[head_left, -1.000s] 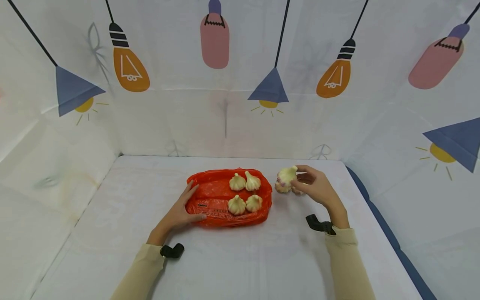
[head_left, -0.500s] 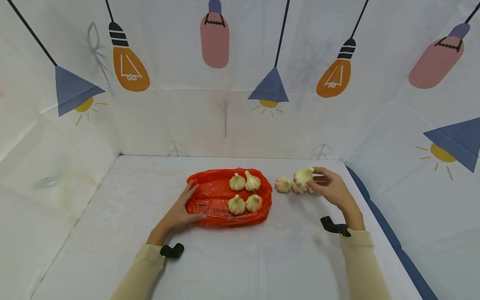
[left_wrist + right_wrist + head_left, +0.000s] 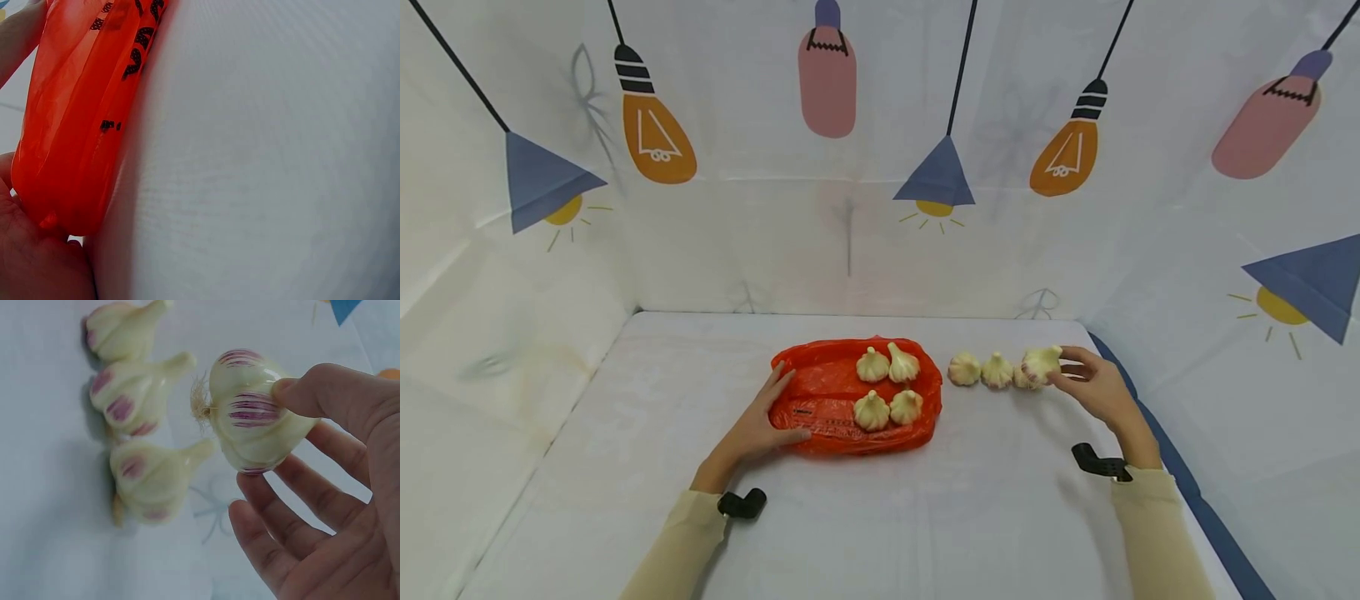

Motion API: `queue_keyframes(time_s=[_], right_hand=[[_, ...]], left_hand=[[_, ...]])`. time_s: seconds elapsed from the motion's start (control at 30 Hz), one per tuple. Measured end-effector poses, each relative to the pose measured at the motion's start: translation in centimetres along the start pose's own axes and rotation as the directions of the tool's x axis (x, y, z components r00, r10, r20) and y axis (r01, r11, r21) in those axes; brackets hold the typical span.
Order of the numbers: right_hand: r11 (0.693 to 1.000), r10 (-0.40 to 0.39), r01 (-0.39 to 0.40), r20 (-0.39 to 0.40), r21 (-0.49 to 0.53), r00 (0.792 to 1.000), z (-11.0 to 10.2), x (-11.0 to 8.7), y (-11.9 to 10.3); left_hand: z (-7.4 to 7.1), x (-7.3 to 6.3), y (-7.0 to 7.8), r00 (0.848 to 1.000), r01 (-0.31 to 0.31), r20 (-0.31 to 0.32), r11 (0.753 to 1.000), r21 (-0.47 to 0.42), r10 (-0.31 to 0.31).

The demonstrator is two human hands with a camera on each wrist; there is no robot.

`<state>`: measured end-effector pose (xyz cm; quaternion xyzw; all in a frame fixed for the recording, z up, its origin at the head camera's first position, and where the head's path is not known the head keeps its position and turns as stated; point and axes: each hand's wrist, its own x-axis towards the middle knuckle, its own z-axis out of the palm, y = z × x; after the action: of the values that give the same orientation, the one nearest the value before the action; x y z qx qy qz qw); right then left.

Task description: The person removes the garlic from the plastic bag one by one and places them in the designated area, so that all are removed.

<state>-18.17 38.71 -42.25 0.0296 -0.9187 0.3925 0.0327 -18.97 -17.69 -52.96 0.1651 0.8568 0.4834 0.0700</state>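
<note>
In the head view my right hand (image 3: 1097, 385) pinches a garlic bulb (image 3: 1040, 363) by its neck, thumb against fingers. The right wrist view shows purple streaks on this held bulb (image 3: 253, 415) and a tuft of roots at its base. Three more garlic bulbs (image 3: 997, 371) line up on the table just left of it; the rightmost is partly covered by the held one. A tray wrapped in a red plastic bag (image 3: 812, 379) carries several garlic bulbs (image 3: 872, 411) on its right half. My left hand (image 3: 762, 423) holds the tray's left end, thumb along the near side.
A white-covered table (image 3: 880, 533) lies under everything. Behind it hangs a white cloth (image 3: 745, 242) printed with lamps and bulbs. A dark blue edge (image 3: 1187, 479) runs down the table's right side.
My right hand has carried its garlic bulb rightward along the row, uncovering the bulbs on the table. The left hand and the red tray stay in place.
</note>
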Motion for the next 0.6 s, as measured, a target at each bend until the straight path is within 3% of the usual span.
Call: queue_keyframes(time_s=[0.6], right_hand=[[0.998, 0.068, -0.068, -0.039, -0.001, 0.997, -2.0, -0.3, 4.3]], left_hand=[[0.1, 0.0, 0.0, 1.000, 0.013, -0.001, 1.000, -0.013, -0.013]])
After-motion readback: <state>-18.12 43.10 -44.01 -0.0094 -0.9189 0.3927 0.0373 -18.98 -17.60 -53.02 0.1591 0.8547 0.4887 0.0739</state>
